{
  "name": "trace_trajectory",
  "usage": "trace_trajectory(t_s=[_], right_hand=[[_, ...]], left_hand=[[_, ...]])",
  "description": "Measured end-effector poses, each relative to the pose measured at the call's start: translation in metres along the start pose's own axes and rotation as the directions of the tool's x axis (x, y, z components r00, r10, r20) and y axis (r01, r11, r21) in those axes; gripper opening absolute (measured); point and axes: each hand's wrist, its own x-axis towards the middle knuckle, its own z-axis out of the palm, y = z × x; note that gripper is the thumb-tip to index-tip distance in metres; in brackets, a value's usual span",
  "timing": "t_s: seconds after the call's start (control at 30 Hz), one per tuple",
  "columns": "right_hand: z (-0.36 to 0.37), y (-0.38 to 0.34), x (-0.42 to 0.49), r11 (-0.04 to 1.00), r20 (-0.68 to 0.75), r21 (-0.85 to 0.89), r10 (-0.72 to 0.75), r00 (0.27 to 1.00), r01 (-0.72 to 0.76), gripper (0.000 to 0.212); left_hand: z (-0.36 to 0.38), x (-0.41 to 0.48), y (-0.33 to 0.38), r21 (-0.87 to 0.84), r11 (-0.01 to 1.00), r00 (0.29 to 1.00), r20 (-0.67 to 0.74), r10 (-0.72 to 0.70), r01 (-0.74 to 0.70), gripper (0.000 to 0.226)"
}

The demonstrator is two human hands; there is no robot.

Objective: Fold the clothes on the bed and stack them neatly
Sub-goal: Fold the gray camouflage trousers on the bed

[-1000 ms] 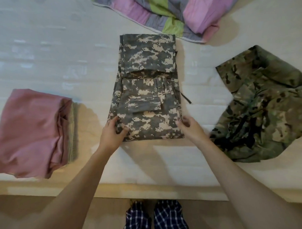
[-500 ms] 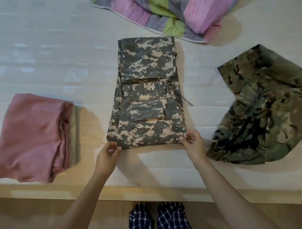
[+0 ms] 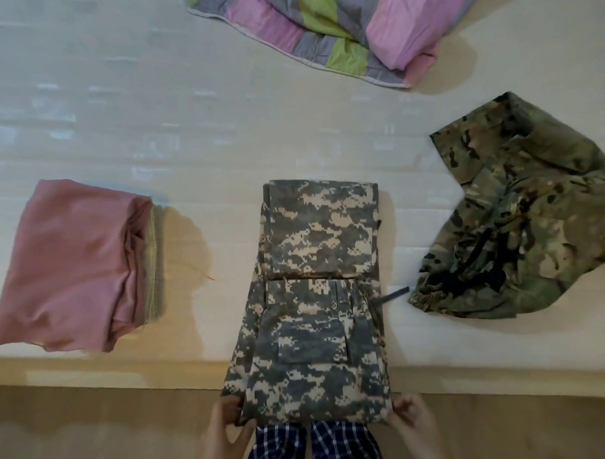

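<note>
Grey pixel-camouflage trousers [image 3: 317, 297] lie folded into a long rectangle across the middle of the bed [image 3: 153, 114]. Their far end is doubled over with a square edge, and their near end hangs past the bed's front edge, over the wooden floor [image 3: 78, 436]. The left grip [image 3: 225, 427], a bare hand, pinches the near-left corner of the hem with curled fingers. The right grip [image 3: 410, 424] pinches the near-right corner the same way, so the hem stretches straight between them, just above the person's checked trouser legs [image 3: 315, 445]. A dark strap [image 3: 396, 294] pokes out from the trousers' right side, its tip just short of a crumpled woodland-camouflage garment [image 3: 520, 221] that spreads to the frame's right edge, so the gap on that side is narrow. On the left, a broad strip of bare sheet separates the trousers from a folded pink garment [image 3: 72, 265], which sits near the bed's front edge with its layered, open side facing the trousers. A tiny red thread [image 3: 211, 278] lies in that strip. Beyond the trousers' far edge, a wide stretch of bare sheet runs up to a striped quilt [image 3: 339, 32] bunched at the top of the view, well apart from everything else.
</note>
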Motion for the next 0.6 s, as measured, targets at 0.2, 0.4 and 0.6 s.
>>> trace_trajectory(t_s=[0.2,0.4,0.6], right_hand=[[-0.027,-0.053,-0.034,0.995,0.034,0.082,-0.06,0.998,0.057,0.025],[-0.032,-0.171,-0.013,0.912,-0.044,0.232,-0.338,0.94,0.339,0.011],[0.007,-0.239,0.078,0.86,-0.046,-0.08,-0.508,0.86,0.504,0.044]], left_hand=[[-0.044,-0.02,0.051,-0.073,0.968,0.97,-0.041,0.238,-0.241,0.054],[-0.08,0.039,0.191,-0.227,0.794,0.817,-0.293,0.496,-0.563,0.03],[-0.044,0.146,0.258,0.046,0.858,0.853,-0.093,0.513,-0.511,0.081]])
